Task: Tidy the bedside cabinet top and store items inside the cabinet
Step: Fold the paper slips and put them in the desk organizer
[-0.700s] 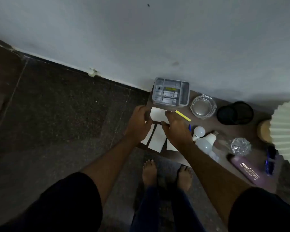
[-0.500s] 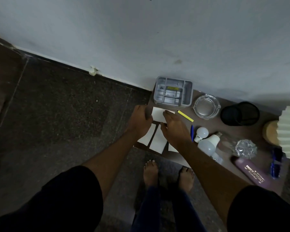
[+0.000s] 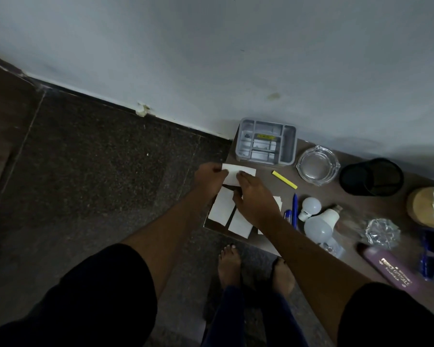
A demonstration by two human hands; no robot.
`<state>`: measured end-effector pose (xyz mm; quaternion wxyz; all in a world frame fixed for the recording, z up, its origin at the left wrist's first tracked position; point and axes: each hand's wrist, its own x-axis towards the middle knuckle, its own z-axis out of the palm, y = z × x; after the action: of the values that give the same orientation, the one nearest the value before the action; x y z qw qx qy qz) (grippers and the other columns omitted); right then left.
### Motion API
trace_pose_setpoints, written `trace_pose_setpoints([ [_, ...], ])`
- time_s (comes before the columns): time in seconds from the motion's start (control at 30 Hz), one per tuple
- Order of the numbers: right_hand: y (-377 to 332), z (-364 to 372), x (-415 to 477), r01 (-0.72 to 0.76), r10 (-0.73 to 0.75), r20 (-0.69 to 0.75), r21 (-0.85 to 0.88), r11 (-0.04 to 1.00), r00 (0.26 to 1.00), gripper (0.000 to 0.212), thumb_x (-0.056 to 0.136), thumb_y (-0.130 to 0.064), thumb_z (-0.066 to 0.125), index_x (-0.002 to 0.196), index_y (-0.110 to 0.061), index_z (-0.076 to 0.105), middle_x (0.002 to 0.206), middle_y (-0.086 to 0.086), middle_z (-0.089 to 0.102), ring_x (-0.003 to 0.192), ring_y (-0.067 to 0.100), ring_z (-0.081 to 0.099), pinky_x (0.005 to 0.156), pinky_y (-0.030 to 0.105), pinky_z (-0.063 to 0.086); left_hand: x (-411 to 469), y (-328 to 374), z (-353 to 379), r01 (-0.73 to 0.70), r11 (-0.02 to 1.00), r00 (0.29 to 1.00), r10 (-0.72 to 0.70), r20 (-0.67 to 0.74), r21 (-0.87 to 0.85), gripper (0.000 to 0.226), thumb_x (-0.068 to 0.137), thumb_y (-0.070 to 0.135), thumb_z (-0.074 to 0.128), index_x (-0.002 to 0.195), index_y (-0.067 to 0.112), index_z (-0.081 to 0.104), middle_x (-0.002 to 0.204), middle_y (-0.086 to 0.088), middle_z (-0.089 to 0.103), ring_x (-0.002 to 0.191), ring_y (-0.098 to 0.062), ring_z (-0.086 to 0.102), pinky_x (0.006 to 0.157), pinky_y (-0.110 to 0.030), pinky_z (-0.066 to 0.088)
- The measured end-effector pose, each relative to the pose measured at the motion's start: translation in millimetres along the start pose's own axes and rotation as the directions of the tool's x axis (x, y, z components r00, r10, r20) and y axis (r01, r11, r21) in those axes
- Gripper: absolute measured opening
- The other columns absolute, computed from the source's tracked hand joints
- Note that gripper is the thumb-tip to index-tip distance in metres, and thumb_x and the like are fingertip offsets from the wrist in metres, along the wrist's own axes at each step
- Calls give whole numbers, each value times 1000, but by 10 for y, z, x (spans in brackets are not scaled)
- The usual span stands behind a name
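Both hands have slid toward frame centre: left hand (image 3: 211, 180) and right hand (image 3: 254, 196) pinch one paper slip (image 3: 236, 174); square it onto the other slips before lifting.

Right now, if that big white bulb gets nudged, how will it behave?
The big bulb lies on its side with a round dome, so it would probably roll. It touches the small bulb, so it would likely knock it. It looks light, and a fall off the near edge might break it.

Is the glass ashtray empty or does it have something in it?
Empty: the glass ashtray shows only clear glass, nothing inside.
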<state>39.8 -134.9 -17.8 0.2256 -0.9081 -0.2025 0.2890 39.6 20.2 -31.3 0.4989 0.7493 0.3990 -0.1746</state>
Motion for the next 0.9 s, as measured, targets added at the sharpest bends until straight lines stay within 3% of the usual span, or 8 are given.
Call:
trace_pose_setpoints([
  [0.2,-30,24,21,1,2,-40,80,997,999,54,100,-24,54,150,-10,39,153,10,44,141,24,41,118,35,30,76,67,-39,64,993,996,-69,-47,-96,11,86,12,74,94,9,68,93,-7,67,91,-22,64,83,-39,58],
  [0.3,12,19,17,-10,23,-70,175,985,997,52,98,-23,58,147,-11,45,147,10,49,135,25,47,114,35,36,60,51,-58,47,990,998,-52,-38,-135,12,83,4,74,92,7,68,93,-8,66,88,-22,64,74,-33,57],
  [0.43,51,-28,27,-103,172,-152,381,919,973,44,96,-24,62,137,-12,54,132,7,60,118,20,58,99,29,48,-14,30,-97,48,968,999,-41,34,-247,15,84,0,73,98,1,68,94,-12,68,86,-22,67,69,-27,60],
  [0.57,60,-90,-39,-162,343,-260,532,831,903,38,90,-29,71,123,-14,62,109,0,67,95,10,64,84,29,59,-138,35,-175,86,930,988,-32,154,-357,14,86,2,72,100,2,67,98,-11,70,84,-19,69,68,-26,62],
  [0.67,54,-155,-120,-182,466,-259,681,709,846,35,84,-29,77,115,-17,65,103,-5,71,91,7,68,80,28,61,-237,7,-236,108,911,975,-20,219,-398,13,85,5,74,98,5,68,98,-9,71,89,-20,71,69,-26,61],
  [0.77,34,-224,-199,-190,517,-179,791,581,837,38,82,-26,81,115,-17,65,106,-9,72,94,3,69,82,23,58,-303,-25,-294,134,891,960,-8,281,-434,17,84,5,74,100,4,69,104,-13,72,96,-25,72,74,-31,62],
  [0.9,82,-307,-253,-238,436,124,947,216,891,37,82,-18,80,117,-13,69,105,0,77,97,16,74,83,35,61,-383,-36,-388,168,863,940,5,340,-476,14,85,5,73,99,7,70,107,-14,73,98,-25,73,80,-34,62],
])
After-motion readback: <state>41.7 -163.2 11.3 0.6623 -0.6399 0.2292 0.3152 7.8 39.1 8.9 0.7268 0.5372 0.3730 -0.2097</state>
